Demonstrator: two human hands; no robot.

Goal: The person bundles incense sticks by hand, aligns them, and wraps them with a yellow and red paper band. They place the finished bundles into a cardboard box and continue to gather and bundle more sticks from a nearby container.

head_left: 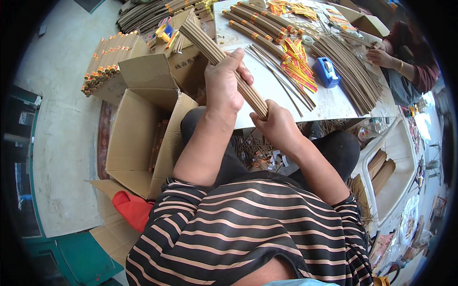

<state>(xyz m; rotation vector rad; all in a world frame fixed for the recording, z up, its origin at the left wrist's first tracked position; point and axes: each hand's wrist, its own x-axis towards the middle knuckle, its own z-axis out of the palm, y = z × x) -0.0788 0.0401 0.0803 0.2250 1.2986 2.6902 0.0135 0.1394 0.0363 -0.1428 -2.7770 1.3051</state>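
Note:
A bundle of brown incense sticks [201, 40] slants from upper left to lower right in front of me, over the near edge of the white table [305, 105]. My left hand [224, 78] is wrapped round its middle. At the lower end, my right hand [279, 125] is closed on the sticks, with its thumb by their ends. No band shows on the visible part of this bundle. Right of my hands on the table are several single sticks [281, 78], red and yellow paper labels [298, 64], a blue tape dispenser [327, 72] and a wide pile of loose sticks [347, 74].
Banded bundles [257, 29] lie on the table's far side. At my left stands an open cardboard box [129, 128]; beyond it are stacked bundles [107, 59]. A red cloth [132, 209] hangs near the box. A co-worker's hands [379, 56] are at the far right, above a white tub [398, 162].

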